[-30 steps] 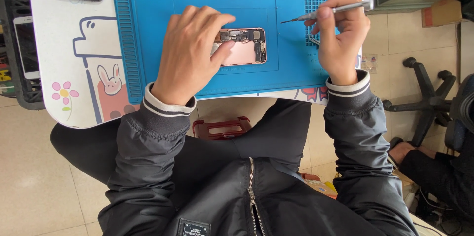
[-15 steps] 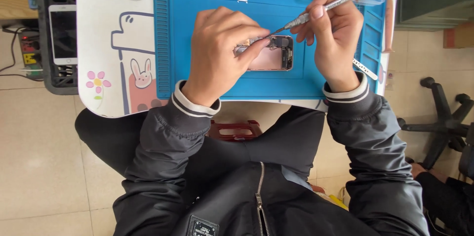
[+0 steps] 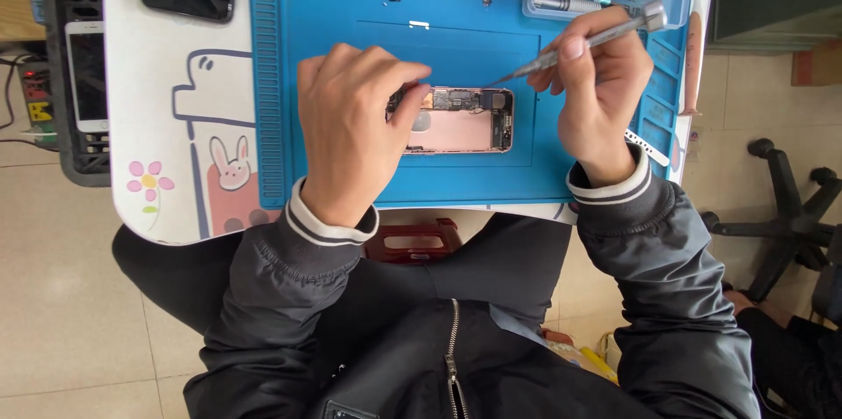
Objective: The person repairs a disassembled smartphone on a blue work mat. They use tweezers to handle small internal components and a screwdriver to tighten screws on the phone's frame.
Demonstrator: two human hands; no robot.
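Here the left hand (image 3: pixel 355 125) pins the opened pink phone (image 3: pixel 460 119); the right hand (image 3: pixel 596 85) pinches a slim metal screwdriver (image 3: pixel 579 40).

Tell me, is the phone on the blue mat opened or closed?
Opened. The phone lies with its cover off, inner parts showing, under the left hand.

Bright, even light, apparently daylight, fills the view. Shadows stay soft on the blue mat (image 3: pixel 351 182). Focus is sharp, without glare.

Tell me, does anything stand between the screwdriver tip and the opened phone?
Nothing visible does. The right hand holds the screwdriver, whose tip points at the opened phone; the left hand rests on the phone's other end.
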